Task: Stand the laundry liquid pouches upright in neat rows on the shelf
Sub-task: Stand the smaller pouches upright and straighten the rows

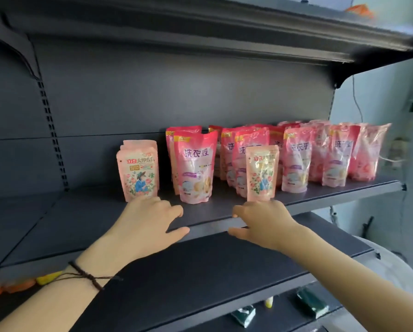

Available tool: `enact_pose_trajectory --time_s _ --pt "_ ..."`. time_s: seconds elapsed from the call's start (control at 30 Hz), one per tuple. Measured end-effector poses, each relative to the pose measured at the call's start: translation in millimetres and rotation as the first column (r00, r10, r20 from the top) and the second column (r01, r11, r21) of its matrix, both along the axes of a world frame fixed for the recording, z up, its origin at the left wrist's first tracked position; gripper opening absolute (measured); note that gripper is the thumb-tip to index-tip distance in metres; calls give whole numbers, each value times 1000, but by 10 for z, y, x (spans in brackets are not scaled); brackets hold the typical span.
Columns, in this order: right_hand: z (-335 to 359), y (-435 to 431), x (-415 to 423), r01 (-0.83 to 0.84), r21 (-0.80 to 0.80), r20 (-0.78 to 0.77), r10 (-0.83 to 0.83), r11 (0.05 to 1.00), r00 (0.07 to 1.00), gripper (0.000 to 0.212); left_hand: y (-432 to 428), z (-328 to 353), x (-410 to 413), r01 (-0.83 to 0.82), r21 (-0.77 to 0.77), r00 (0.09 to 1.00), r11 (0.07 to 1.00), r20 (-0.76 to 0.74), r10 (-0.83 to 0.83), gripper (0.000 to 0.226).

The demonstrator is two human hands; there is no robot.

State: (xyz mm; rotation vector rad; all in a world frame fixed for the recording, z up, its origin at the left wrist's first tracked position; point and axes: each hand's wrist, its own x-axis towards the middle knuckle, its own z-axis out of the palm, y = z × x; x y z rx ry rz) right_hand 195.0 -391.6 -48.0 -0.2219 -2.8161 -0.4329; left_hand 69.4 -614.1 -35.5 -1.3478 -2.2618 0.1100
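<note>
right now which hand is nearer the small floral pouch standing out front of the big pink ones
Right. The right hand sits just below the base of that small floral pouch, fingers almost at it. The left hand is well off to its left, under the other small pouch stack.

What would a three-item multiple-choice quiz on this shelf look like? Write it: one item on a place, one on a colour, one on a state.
1. Where does the leftmost floral pouch stand?
A. On the shelf, left of the pink pouches
B. On the top shelf
C. On the floor

2. What colour is the tall front pouch?
A. Green
B. Pink
C. Blue

3. What state is the right hand in?
A. Clenched round a pouch
B. Open, at the base of a small floral pouch
C. Out of view

Answers: 1 A, it stands alone at the row's left end. 2 B, its front is pink. 3 B, fingers spread, nothing gripped.
</note>
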Motion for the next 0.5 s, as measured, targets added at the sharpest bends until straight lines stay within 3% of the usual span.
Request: enact_pose_trajectory --time_s 0.3,0.5 --pt "125 1302 1693 121 70 53 -125 990 991 57 1438 -66 1442 114 44 992 993 57 -116 55" --pt "209 2005 2309 133 94 39 -137 987 990 54 2409 -149 2099 161 22 983 987 86 -163 53"
